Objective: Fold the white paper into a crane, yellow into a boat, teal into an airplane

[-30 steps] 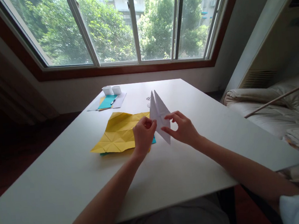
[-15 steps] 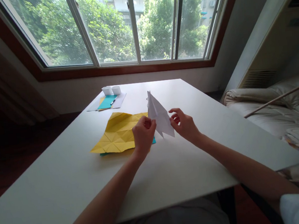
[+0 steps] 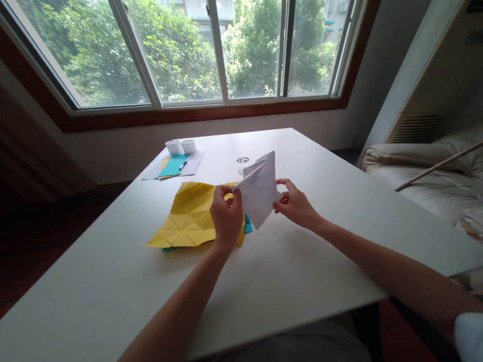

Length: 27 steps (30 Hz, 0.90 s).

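Now both hands lift a folded white paper sheet point(image 3: 260, 193) above the plain white table point(image 3: 106, 285), left hand point(image 3: 227, 216) and right hand point(image 3: 295, 203) each pinching an edge. Beneath the left hand lies a creased yellow paper sheet point(image 3: 189, 214); beyond, a wide window point(image 3: 211, 41) shows trees.

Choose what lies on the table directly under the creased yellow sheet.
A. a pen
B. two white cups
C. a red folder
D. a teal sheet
D: a teal sheet pokes out from beneath the yellow sheet on the table.
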{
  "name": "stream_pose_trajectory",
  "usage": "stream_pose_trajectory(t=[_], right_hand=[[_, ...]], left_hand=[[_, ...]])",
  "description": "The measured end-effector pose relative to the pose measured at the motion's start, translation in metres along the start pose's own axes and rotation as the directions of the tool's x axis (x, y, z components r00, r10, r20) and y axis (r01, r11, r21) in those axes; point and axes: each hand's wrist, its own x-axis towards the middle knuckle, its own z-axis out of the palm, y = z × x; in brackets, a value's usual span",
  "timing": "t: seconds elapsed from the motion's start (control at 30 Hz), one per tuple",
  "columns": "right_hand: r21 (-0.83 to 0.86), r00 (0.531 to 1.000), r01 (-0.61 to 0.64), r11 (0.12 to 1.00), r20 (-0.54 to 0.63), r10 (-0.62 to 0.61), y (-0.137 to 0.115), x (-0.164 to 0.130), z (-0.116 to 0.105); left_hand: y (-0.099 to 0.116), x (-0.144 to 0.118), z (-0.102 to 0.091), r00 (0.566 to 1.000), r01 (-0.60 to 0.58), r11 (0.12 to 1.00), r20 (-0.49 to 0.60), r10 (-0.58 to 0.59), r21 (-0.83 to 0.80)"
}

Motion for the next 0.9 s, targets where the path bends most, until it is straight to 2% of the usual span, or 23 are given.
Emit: stream_pose_trajectory(t=[0.1, 0.23, 0.37, 0.5, 0.6, 0.7, 0.8, 0.9], right_hand=[[-0.173, 0.997, 0.072, 0.982, 0.032, -0.067, 0.001, -0.001, 0.0], [-0.377, 0.99, 0.139, 0.916, 0.085, -0.115, -0.001, -0.004, -0.002], [-0.447, 0.992, 0.127, 0.885, 0.051, -0.116, -0.006, -0.007, -0.002], [-0.343, 0.967, 0.191, 0.92, -0.097, -0.236, -0.01, -0.006, -0.001], [-0.259, 0.945, 0.217, 0.941, -0.187, -0.269, -0.008, -0.002, -0.003], [-0.175, 0.951, 0.171, 0.97, -0.227, -0.209, -0.002, 0.004, -0.008], [-0.032, 0.958, 0.109, 0.994, -0.262, -0.114, 0.008, 0.012, -0.015], [0.105, 0.96, 0.067, 0.992, -0.277, -0.035, 0.02, 0.021, -0.021]], left_hand=[[-0.001, 0.0, -0.001, 0.998, -0.066, 0.996, 0.026, 0.064, 0.066], [-0.005, 0.004, -0.002, 0.984, -0.144, 0.963, 0.134, 0.116, 0.228], [-0.005, 0.003, -0.004, 0.96, -0.25, 0.893, 0.215, 0.178, 0.375], [0.002, -0.005, -0.007, 0.904, -0.405, 0.765, 0.343, 0.254, 0.501], [0.006, -0.009, -0.007, 0.891, -0.434, 0.707, 0.38, 0.247, 0.558], [0.004, -0.009, -0.007, 0.893, -0.432, 0.678, 0.384, 0.233, 0.595], [0.001, -0.007, -0.007, 0.91, -0.409, 0.654, 0.338, 0.24, 0.636], [-0.001, -0.003, -0.007, 0.954, -0.296, 0.699, 0.239, 0.181, 0.651]])
